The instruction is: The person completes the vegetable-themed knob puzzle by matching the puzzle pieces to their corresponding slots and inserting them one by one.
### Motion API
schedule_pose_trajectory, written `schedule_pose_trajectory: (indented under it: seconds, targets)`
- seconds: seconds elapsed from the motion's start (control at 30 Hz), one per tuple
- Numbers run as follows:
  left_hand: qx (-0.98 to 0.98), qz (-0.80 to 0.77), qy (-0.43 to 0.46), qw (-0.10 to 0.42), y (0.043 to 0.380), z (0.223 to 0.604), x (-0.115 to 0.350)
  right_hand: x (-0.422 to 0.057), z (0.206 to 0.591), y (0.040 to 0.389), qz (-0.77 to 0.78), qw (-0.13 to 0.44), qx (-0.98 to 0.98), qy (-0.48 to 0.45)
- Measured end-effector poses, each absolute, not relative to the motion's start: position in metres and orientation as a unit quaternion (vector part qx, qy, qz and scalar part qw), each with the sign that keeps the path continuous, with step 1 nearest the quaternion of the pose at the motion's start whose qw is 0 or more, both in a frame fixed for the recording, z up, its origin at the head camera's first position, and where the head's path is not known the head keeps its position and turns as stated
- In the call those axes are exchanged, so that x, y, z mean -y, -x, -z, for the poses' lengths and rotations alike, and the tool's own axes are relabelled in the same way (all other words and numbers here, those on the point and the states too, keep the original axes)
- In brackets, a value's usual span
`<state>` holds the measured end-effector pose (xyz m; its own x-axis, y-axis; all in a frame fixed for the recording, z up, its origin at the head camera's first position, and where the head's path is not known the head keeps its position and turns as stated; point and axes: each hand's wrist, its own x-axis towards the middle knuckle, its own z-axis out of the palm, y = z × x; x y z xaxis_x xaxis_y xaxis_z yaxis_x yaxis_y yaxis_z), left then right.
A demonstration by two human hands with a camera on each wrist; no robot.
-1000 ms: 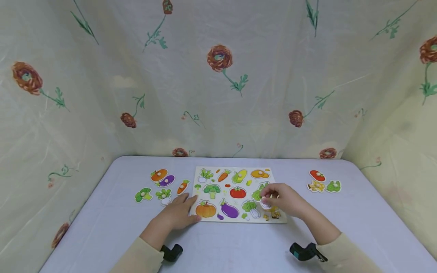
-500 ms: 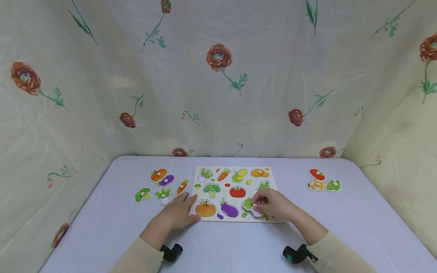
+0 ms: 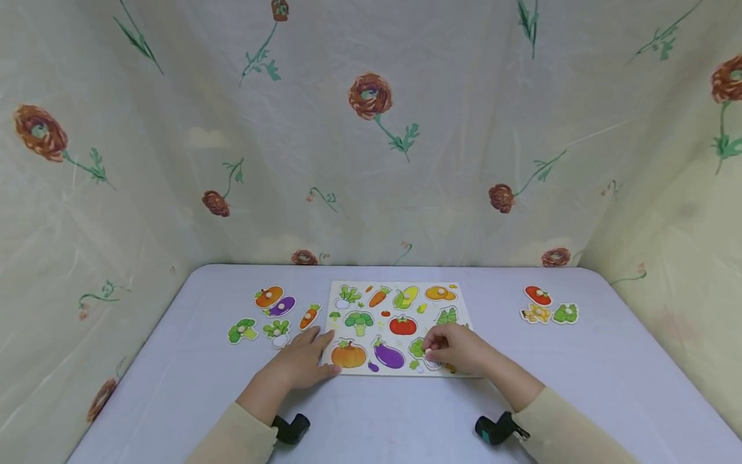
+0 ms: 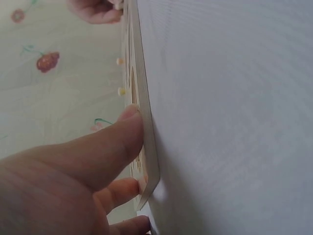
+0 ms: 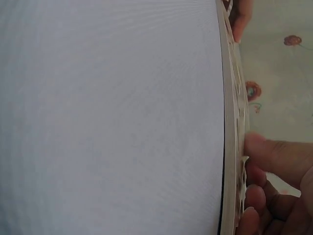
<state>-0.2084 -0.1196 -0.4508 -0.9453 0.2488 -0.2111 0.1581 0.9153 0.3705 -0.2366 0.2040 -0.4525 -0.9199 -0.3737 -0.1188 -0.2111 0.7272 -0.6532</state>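
Note:
A vegetable puzzle board (image 3: 406, 372) lies flat on the table. My left hand (image 3: 298, 361) rests on its near left corner with fingers spread; in the left wrist view the thumb (image 4: 124, 134) presses along the board's edge. At the board's lower right, my right hand (image 3: 458, 348) pinches the small knob of a bok choy puzzle piece (image 3: 416, 348). That piece lies at the bok choy spot; whether it sits down in the recess cannot be told. The hand hides the board's right part. In the right wrist view, thumb and fingers (image 5: 259, 152) are close over the board.
Left of the board lie knobbed pieces: pumpkin (image 3: 269, 297), eggplant (image 3: 282, 307), carrot (image 3: 310, 316), broccoli (image 3: 242, 330) and white radish (image 3: 279, 330). To the right are a tomato piece (image 3: 538, 295), a yellow-brown piece (image 3: 536, 314) and a green piece (image 3: 565, 314). A flowered curtain (image 3: 313, 135) surrounds the table.
My right hand has carried the bok choy piece left and slightly down, from the board's right side to the bok choy spot. The left hand has stayed in place.

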Motion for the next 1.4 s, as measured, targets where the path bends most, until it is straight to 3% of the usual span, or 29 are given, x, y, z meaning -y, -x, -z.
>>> schedule_pose_trajectory:
  seconds: [0.97, 1.4]
  targets:
    - [-0.969, -0.184, -0.104, 0.129, 0.206, 0.447, 0.119, -0.201, 0.442, 0.234, 0.321, 0.128, -0.929, 0.132]
    - [-0.972, -0.175, -0.104, 0.119, 0.206, 0.451, 0.118, -0.233, 0.405, 0.234, 0.308, 0.062, -0.937, 0.155]
